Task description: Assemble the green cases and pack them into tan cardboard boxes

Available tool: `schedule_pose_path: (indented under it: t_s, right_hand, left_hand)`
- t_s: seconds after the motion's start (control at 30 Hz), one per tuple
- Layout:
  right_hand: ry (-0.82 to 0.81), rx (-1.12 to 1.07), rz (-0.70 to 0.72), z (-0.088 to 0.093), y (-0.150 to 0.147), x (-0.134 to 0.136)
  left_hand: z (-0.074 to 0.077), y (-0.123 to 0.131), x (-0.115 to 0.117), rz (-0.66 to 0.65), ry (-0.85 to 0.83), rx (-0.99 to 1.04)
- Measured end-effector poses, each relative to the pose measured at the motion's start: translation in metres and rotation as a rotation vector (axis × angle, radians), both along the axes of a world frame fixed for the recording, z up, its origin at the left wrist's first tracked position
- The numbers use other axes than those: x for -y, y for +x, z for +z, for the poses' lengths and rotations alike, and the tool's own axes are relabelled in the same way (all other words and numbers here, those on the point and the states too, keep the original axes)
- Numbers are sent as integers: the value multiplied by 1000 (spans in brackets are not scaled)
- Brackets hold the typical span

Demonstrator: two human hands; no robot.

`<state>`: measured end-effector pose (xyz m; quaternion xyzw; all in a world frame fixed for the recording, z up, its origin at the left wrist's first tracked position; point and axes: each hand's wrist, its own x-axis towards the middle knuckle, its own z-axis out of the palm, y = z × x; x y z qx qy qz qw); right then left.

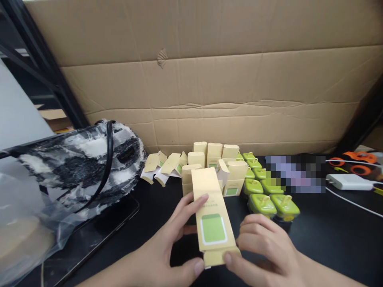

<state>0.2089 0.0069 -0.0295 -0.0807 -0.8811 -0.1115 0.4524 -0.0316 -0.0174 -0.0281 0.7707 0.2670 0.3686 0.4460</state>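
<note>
A long pale-yellow cardboard box (214, 207) with a green rounded square on its face is held in front of me, tilted, its near flap partly folded. My left hand (176, 235) grips it from the left, index finger on the face and thumb by the lower corner. At the lower right, my right hand (263, 251) pinches the flap end between thumb and curled fingers. Behind stand several similar upright boxes (214, 149), and two boxes lying down with open flaps (170, 165). Right of these sit several small containers with green lids (262, 203).
On the left are a shaggy black-and-white bag (89, 159), a clear plastic bag (26, 231) and a dark flat panel (95, 239). Cardboard (209, 79) walls the back of the black table (329, 239). A white charger (348, 181) with cables and orange-handled scissors (359, 159) lie right.
</note>
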Motion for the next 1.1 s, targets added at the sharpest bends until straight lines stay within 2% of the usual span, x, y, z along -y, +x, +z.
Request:
schedule_pose_path:
  t_s: [0.13, 0.23, 0.3, 0.47, 0.53, 0.67, 0.77, 0.83, 0.9, 0.97, 1.03, 1.1]
  right_hand:
    - [-41, -33, 21, 1, -1, 0]
    - [-89, -7, -2, 3, -3, 0]
    - [-100, 17, -5, 4, -4, 0]
    - [-94, 21, -11, 0, -8, 0]
    - [-85, 18, 10, -3, -7, 0]
    - [-65, 19, 42, -4, -5, 2]
    - [-83, 108, 84, 0, -4, 3]
    - [-130, 169, 113, 2, -5, 3]
    - [-162, 190, 145, 1, -6, 3]
    - [-172, 204, 151, -1, -7, 3]
    - [-177, 226, 149, -4, -8, 4]
    - [-198, 256, 149, -5, -8, 5]
  left_hand:
    - [-3, 1, 0, 6, -2, 4]
    - [-4, 2, 0, 66, -7, -38]
    - [-4, 2, 0, 107, 24, -85]
    - [-6, 1, 0, 114, 91, -160]
    - [-7, 3, -1, 72, 52, -79]
    - [1, 11, -3, 54, -68, 317]
    - [10, 4, -7, 111, -110, 305]
    - [15, -11, -14, 200, -93, 294]
    - [21, -28, -25, 396, -6, 276]
    - [28, -42, -39, 625, 143, 174]
    - [35, -52, -52, 705, 186, 86]
    - [38, -57, -64, 724, 174, -6]
